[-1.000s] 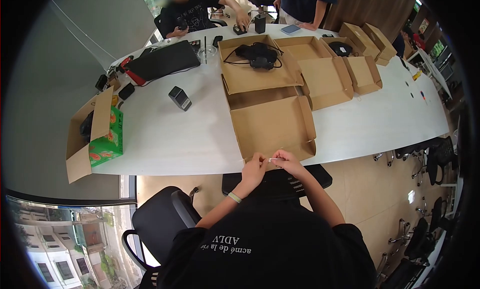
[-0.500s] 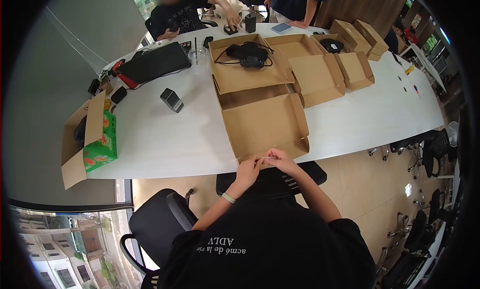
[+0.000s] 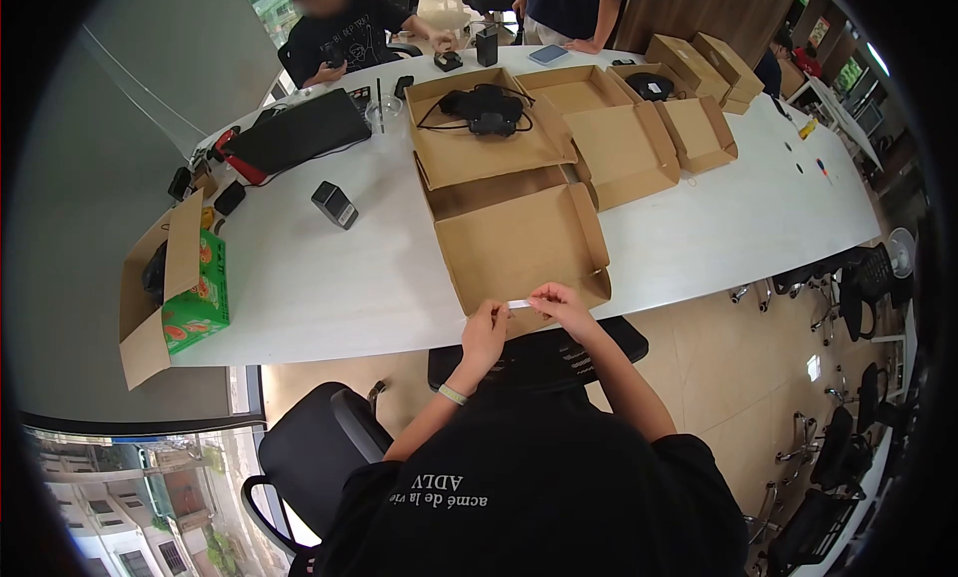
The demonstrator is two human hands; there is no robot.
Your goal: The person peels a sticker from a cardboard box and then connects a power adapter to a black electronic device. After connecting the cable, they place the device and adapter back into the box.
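White table [image 3: 389,268] | small white strip [image 3: 519,304] between both hands [image 3: 520,313], pinched at each end

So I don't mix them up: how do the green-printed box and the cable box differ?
The green-printed box is deep; the cable box is shallow. The green-printed box has colourful outer print; the cable box shows plain brown cardboard. Both are open, with something black inside.

Grey blind [image 3: 140,228] at left, black chair [image 3: 321,447] on tan tiled floor [image 3: 699,363], wood-panelled wall [image 3: 714,16] behind.
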